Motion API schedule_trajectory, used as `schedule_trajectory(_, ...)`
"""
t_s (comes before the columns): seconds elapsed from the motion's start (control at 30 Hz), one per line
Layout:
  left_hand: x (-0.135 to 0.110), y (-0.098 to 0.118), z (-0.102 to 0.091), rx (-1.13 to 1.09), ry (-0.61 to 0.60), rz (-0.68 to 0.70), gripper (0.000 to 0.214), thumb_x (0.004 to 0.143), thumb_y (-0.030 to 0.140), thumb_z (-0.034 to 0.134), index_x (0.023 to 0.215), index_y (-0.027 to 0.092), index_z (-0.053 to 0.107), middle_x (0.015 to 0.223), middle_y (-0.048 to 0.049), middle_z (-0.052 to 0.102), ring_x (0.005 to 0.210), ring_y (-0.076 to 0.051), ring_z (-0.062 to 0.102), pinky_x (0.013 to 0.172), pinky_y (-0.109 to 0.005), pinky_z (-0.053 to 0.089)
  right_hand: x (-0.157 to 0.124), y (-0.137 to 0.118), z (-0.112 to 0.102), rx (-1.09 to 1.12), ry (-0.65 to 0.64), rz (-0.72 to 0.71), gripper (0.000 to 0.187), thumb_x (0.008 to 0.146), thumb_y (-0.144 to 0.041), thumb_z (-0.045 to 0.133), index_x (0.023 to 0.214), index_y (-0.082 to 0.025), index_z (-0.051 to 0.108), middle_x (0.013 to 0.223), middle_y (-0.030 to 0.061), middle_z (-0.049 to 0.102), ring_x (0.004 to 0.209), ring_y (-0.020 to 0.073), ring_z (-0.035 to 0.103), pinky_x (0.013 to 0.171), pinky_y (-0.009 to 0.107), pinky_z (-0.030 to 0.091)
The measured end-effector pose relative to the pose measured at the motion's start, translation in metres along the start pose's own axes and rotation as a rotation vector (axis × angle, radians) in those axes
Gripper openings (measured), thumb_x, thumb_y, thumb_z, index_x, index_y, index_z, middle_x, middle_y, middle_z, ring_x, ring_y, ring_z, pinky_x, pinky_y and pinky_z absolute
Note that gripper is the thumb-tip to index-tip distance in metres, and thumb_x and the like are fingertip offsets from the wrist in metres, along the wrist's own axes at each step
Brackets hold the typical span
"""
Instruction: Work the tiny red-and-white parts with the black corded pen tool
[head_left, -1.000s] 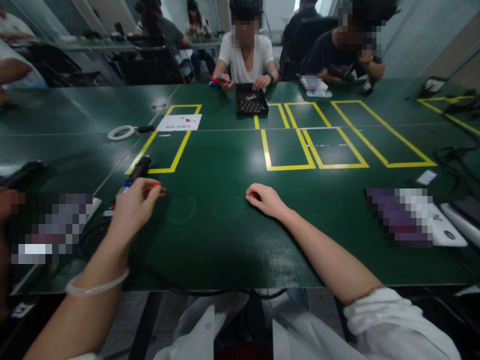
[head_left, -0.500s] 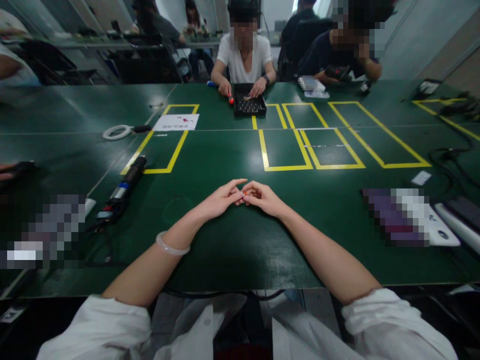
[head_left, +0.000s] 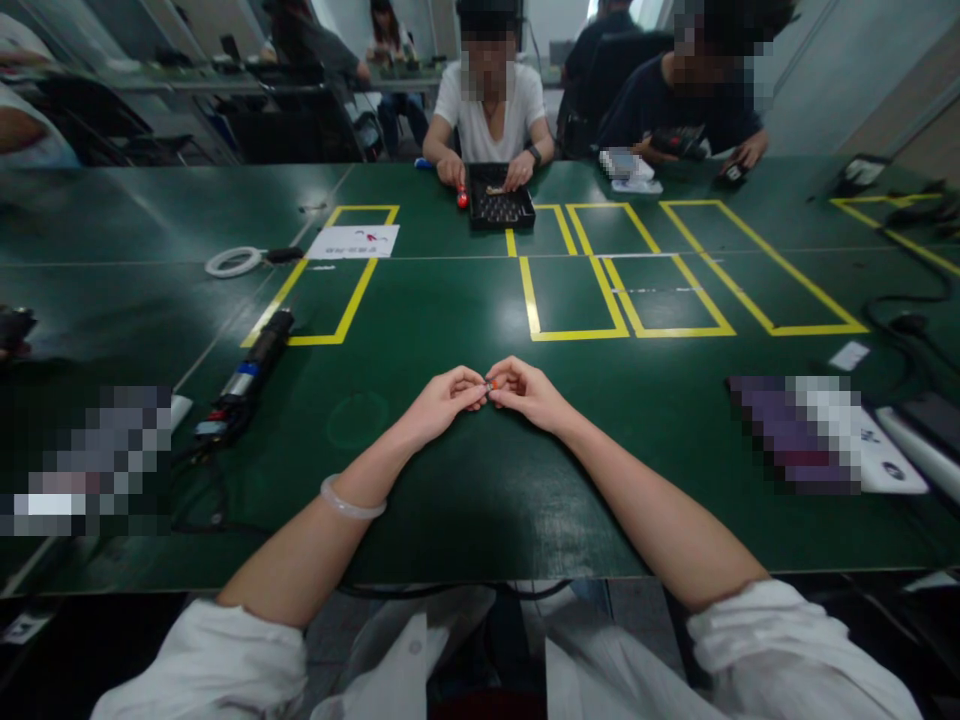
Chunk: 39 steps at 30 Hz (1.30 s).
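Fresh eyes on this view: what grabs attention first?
Probably the yellow tape outlines, bright against the green table. Next, front and centre, the left hand and right hand meet at a small orange and dark piece. Across the table, a co-worker's hand is at a black tray.

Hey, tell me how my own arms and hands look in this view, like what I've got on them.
Both hands are bare, with no gloves. Your left hand has a pale, translucent bangle above the wrist; your right hand has none. The left sleeve and right sleeve are white, loose and bunched up, leaving both forearms uncovered.
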<state>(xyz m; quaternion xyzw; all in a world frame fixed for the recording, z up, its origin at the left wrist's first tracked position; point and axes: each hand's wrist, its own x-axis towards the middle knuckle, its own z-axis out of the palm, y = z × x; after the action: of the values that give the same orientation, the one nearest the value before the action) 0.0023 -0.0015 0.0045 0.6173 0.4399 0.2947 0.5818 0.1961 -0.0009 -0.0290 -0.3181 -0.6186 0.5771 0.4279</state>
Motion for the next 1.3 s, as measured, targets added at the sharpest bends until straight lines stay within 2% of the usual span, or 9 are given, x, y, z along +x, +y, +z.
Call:
schedule_trajectory(0.1,-0.001,0.000,0.000,0.015,0.009,0.035,0.033,0.078,0.040,0.068,0.095,0.014,0.057,0.082,-0.0023,0.062,0.077,-0.013,0.059,0.077,-0.029,0.047,0.000,-0.001,0.001,0.008,0.030,0.016,0.038,0.078,-0.041,0.074,0.102,-0.019,0.054,0.078,-0.0023,0.060,0.065,0.0099,0.057,0.061,0.024,0.046)
schedule_trajectory(0.3,-0.001,0.001,0.001,0.071,0.029,0.069,0.033,0.077,0.039,0.069,0.096,0.014,0.058,0.087,-0.0032,0.064,0.079,-0.014,0.060,0.078,-0.029,0.046,0.000,-0.004,0.001,-0.071,0.057,-0.004,0.031,0.083,-0.046,0.067,0.090,-0.018,0.057,0.076,-0.0011,0.059,0.065,0.0106,0.055,0.062,0.025,0.045)
schedule_trajectory(0.43,0.000,-0.001,-0.001,0.070,0.048,0.051,0.034,0.077,0.041,0.068,0.096,0.014,0.060,0.090,-0.0054,0.066,0.082,-0.016,0.062,0.082,-0.033,0.048,0.000,-0.002,0.002,-0.111,0.034,-0.030,0.029,0.082,-0.044,0.068,0.092,-0.019,0.058,0.078,-0.0007,0.059,0.065,0.0106,0.052,0.061,0.025,0.043)
schedule_trajectory(0.53,0.001,-0.002,-0.002,0.090,0.063,0.070,0.032,0.077,0.040,0.068,0.095,0.015,0.060,0.090,-0.0053,0.066,0.083,-0.016,0.062,0.082,-0.031,0.048,0.000,0.000,0.002,-0.129,0.074,-0.037,0.030,0.081,-0.042,0.069,0.098,-0.020,0.058,0.084,0.0001,0.060,0.066,0.0106,0.052,0.062,0.025,0.043)
schedule_trajectory(0.63,0.001,-0.003,-0.002,0.088,0.067,0.097,0.029,0.078,0.037,0.069,0.095,0.015,0.060,0.090,-0.0043,0.065,0.082,-0.015,0.061,0.080,-0.030,0.047,0.000,0.000,0.002,-0.171,0.100,-0.029,0.027,0.081,-0.039,0.069,0.096,-0.019,0.058,0.080,-0.0005,0.059,0.066,0.0108,0.051,0.061,0.025,0.043)
schedule_trajectory(0.83,0.001,-0.005,-0.001,0.128,0.077,0.137,0.027,0.078,0.034,0.069,0.095,0.016,0.058,0.089,-0.0029,0.061,0.080,-0.013,0.059,0.077,-0.028,0.048,0.000,-0.001,0.000,-0.296,0.078,-0.069,0.018,0.083,-0.030,0.065,0.094,-0.019,0.058,0.074,-0.0023,0.055,0.063,0.0104,0.050,0.058,0.024,0.040)
schedule_trajectory(1.0,0.001,-0.009,-0.002,0.182,0.077,0.165,0.030,0.078,0.032,0.069,0.101,0.017,0.056,0.095,-0.0039,0.060,0.082,-0.013,0.059,0.079,-0.029,0.049,-0.003,-0.006,0.003,-0.506,0.052,-0.184,0.008,0.086,-0.021,0.059,0.093,-0.020,0.057,0.086,0.0009,0.055,0.070,0.0123,0.052,0.064,0.026,0.043)
schedule_trajectory(1.13,0.000,-0.009,-0.003,0.234,0.076,0.193,0.028,0.079,0.032,0.067,0.100,0.017,0.056,0.095,-0.0040,0.062,0.082,-0.014,0.059,0.079,-0.030,0.049,-0.005,-0.010,0.006,-0.704,0.022,-0.228,0.008,0.088,-0.020,0.055,0.096,-0.022,0.056,0.091,0.0022,0.054,0.077,0.0145,0.053,0.070,0.027,0.043)
schedule_trajectory(1.3,-0.001,-0.007,-0.005,0.320,0.060,0.174,0.025,0.082,0.036,0.064,0.097,0.017,0.060,0.088,-0.0030,0.064,0.079,-0.015,0.061,0.077,-0.030,0.049,-0.006,-0.008,0.004,-0.732,0.017,-0.230,0.012,0.089,-0.021,0.055,0.101,-0.022,0.055,0.094,0.0026,0.056,0.079,0.0146,0.055,0.071,0.027,0.043)
